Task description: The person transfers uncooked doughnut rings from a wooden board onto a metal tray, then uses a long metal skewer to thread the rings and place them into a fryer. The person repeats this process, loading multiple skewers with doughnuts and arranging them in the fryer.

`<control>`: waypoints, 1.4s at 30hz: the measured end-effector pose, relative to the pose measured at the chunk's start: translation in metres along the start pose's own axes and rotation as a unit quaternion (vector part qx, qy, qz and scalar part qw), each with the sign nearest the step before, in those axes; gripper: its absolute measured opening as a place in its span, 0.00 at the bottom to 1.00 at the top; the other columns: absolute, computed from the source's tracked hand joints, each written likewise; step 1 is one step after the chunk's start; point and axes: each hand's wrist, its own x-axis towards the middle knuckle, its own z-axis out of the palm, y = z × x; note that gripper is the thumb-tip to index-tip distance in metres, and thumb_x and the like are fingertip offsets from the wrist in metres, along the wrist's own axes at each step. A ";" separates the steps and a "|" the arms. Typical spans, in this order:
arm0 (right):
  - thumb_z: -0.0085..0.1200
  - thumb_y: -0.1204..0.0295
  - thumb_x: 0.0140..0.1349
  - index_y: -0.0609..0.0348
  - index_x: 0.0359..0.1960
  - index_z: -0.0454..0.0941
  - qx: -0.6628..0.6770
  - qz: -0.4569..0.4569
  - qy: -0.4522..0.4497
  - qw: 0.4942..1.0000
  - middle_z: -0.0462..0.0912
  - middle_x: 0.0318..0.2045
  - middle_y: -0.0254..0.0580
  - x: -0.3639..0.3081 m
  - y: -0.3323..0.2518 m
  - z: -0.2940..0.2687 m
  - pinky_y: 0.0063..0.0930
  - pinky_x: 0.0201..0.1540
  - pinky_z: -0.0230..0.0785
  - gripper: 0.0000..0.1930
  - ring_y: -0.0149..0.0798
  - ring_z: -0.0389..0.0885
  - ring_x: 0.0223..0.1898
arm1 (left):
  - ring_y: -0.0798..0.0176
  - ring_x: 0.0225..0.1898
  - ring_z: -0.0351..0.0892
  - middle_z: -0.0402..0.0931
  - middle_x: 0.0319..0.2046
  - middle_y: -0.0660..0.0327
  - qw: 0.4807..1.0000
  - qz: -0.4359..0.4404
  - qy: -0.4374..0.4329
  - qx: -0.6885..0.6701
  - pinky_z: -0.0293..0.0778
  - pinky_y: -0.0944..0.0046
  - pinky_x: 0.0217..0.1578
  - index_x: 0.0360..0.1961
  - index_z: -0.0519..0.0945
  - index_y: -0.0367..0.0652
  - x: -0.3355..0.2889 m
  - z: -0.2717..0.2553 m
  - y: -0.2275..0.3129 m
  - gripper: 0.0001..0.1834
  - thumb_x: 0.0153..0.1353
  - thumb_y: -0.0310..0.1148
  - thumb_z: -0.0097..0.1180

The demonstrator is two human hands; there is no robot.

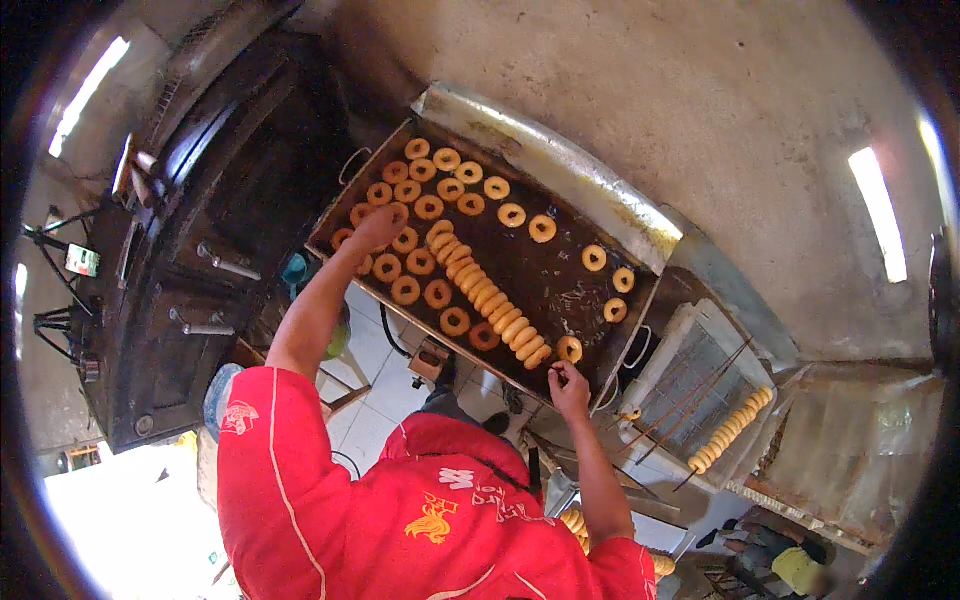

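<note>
A large dark rectangular frying vat holds many ring doughnuts, most of them loose at its left. My left hand reaches over these left doughnuts, beside a browner ring; its fingers are hard to make out. A tight slanting row of doughnuts, lined up like rings on a rod, crosses the vat toward its near edge. At that row's lower right end is my right hand, fingers pinched together. What it grips is too small to see. One loose doughnut lies just beyond its fingertips.
On the right, a wire-mesh draining tray carries thin rods and a rod of doughnuts. A dark cabinet stands at left. Metal handles stick out from the vat. A person is low at right.
</note>
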 end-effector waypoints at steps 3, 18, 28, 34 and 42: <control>0.63 0.65 0.68 0.56 0.44 0.82 -0.024 -0.034 0.045 0.998 0.88 0.32 0.45 0.018 0.015 0.029 0.39 0.41 0.77 0.10 0.45 0.89 0.37 | 0.39 0.43 0.85 0.85 0.38 0.44 0.998 0.069 -0.007 -0.003 0.79 0.43 0.44 0.40 0.83 0.38 0.011 -0.026 0.022 0.13 0.67 0.37 0.56; 0.64 0.62 0.67 0.59 0.44 0.83 0.023 -0.063 0.083 0.994 0.87 0.34 0.44 0.047 -0.009 0.056 0.36 0.43 0.77 0.14 0.43 0.87 0.37 | 0.35 0.46 0.84 0.85 0.42 0.40 0.984 0.111 0.054 0.127 0.79 0.42 0.47 0.44 0.84 0.37 0.078 -0.059 -0.019 0.15 0.69 0.39 0.56; 0.67 0.58 0.66 0.59 0.35 0.82 0.183 -0.109 0.217 0.953 0.85 0.26 0.44 0.089 -0.099 0.072 0.39 0.33 0.74 0.15 0.45 0.84 0.26 | 0.45 0.33 0.86 0.83 0.32 0.46 0.924 0.146 0.354 0.005 0.78 0.52 0.36 0.45 0.84 0.41 -0.074 -0.241 0.149 0.10 0.72 0.35 0.56; 0.65 0.56 0.66 0.56 0.36 0.81 0.156 -0.090 0.174 0.968 0.85 0.25 0.44 0.040 -0.145 0.010 0.43 0.32 0.75 0.16 0.51 0.86 0.26 | 0.65 0.32 0.78 0.82 0.31 0.55 0.902 0.093 0.421 -0.020 0.74 0.61 0.37 0.46 0.84 0.39 -0.217 -0.212 0.135 0.09 0.76 0.31 0.54; 0.63 0.52 0.65 0.52 0.39 0.81 0.032 0.008 0.236 0.971 0.88 0.31 0.43 0.007 -0.002 0.055 0.51 0.36 0.77 0.17 0.55 0.88 0.35 | 0.72 0.35 0.73 0.82 0.36 0.66 0.951 -0.026 0.270 -0.148 0.70 0.67 0.37 0.42 0.84 0.37 -0.305 -0.071 0.128 0.07 0.74 0.25 0.54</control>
